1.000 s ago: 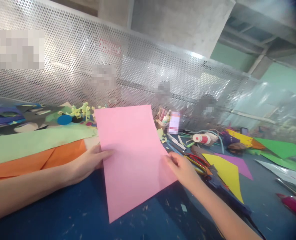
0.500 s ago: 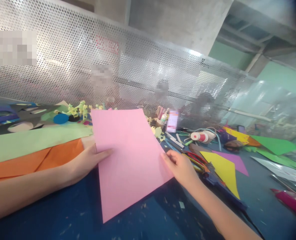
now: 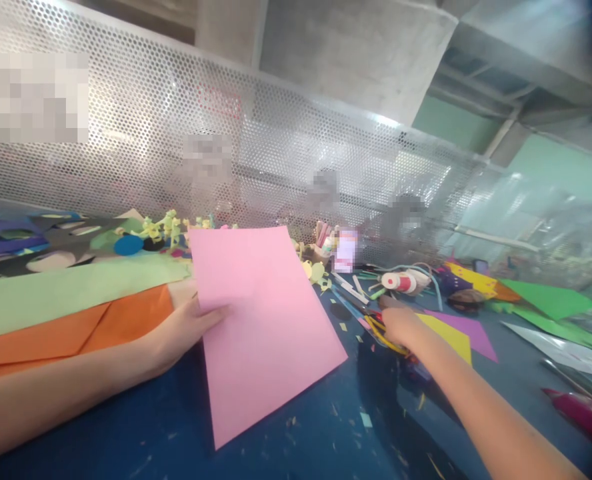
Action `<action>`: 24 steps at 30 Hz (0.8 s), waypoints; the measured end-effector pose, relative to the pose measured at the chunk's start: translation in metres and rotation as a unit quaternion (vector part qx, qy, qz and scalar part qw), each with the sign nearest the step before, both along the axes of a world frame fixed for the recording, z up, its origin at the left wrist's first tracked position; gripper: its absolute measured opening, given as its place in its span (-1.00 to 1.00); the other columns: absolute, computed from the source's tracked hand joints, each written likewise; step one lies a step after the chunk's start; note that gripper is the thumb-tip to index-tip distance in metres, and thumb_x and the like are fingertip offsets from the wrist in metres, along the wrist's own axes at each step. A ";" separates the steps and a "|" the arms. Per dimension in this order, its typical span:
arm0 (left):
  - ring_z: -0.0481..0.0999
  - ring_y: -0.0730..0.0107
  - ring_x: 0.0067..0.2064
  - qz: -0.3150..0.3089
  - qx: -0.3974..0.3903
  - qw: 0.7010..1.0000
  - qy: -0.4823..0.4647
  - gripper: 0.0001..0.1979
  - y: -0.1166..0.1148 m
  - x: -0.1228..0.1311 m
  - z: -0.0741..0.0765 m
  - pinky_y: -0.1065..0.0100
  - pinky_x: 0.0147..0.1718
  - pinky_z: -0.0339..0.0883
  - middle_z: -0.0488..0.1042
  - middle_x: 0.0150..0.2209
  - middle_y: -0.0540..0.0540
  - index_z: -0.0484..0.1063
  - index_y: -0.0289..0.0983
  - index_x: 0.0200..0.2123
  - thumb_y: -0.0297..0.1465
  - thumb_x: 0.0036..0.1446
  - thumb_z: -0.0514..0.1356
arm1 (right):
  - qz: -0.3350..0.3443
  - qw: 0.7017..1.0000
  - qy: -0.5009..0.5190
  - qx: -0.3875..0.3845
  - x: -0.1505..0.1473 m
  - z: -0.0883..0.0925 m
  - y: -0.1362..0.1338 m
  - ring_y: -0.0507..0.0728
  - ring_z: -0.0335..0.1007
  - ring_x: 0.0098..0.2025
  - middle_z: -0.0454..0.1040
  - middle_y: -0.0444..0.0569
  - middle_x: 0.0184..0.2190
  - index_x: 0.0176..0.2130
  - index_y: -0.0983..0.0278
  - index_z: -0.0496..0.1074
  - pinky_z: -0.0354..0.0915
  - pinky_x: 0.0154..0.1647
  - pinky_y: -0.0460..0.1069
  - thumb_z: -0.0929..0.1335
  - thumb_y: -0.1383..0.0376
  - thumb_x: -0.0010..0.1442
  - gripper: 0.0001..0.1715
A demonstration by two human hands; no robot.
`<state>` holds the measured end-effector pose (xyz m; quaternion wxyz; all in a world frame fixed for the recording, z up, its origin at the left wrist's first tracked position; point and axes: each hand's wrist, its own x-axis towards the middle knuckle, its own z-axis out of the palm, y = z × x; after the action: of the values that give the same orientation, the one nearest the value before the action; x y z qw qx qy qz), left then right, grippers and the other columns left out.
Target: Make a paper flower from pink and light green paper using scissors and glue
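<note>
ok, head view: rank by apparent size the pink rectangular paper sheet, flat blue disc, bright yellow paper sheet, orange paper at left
1. Pink rectangular paper sheet
2. Orange paper
3. Bright yellow paper sheet
4. Flat blue disc
Orange and yellow are partly covered, so ranked by visible area.

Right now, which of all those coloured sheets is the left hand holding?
The pink sheet, held near its left edge in the left hand. Others, such as the orange sheet, yellow sheet and purple sheet, lie on the blue table.
</note>
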<state>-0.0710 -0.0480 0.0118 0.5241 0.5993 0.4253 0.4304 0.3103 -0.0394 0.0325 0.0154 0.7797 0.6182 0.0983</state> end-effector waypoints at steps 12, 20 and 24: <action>0.37 0.02 0.05 -0.006 0.026 1.000 -0.007 -0.46 -0.005 0.001 0.008 0.13 0.00 0.29 0.38 0.05 -0.16 0.37 -0.24 0.00 -0.08 -0.02 0.20 | -0.050 0.996 0.046 -0.054 0.012 0.022 0.011 0.05 0.40 -0.32 0.45 -0.07 -0.32 -0.27 0.35 0.40 0.34 -0.29 0.01 0.31 0.24 0.18 -0.81; 0.43 0.12 0.00 -0.012 -0.031 0.996 -0.079 -0.54 -0.002 -0.002 0.003 0.23 -0.05 0.36 0.44 0.00 -0.14 0.41 -0.23 -0.05 -0.16 -0.01 0.23 | 0.003 0.952 0.241 0.190 -0.003 0.048 0.017 0.22 0.43 -0.31 0.47 0.07 -0.41 -0.34 0.32 0.35 0.25 -0.34 0.03 0.35 0.12 0.03 -0.70; 0.47 0.12 -0.05 0.012 -0.071 0.991 -0.109 -0.57 0.008 -0.007 0.007 0.30 -0.19 0.45 0.47 -0.04 -0.16 0.43 -0.24 -0.07 -0.21 -0.03 0.26 | 0.086 0.900 0.384 0.188 -0.047 0.037 -0.005 0.15 0.44 -0.30 0.49 0.02 -0.40 -0.36 0.24 0.34 0.32 -0.32 0.00 0.13 -0.11 0.16 -0.47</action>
<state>-0.0778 -0.0399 0.0186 0.6035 0.5052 0.4021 0.4679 0.2633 -0.0445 0.0698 -0.3788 0.6888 0.6110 -0.0931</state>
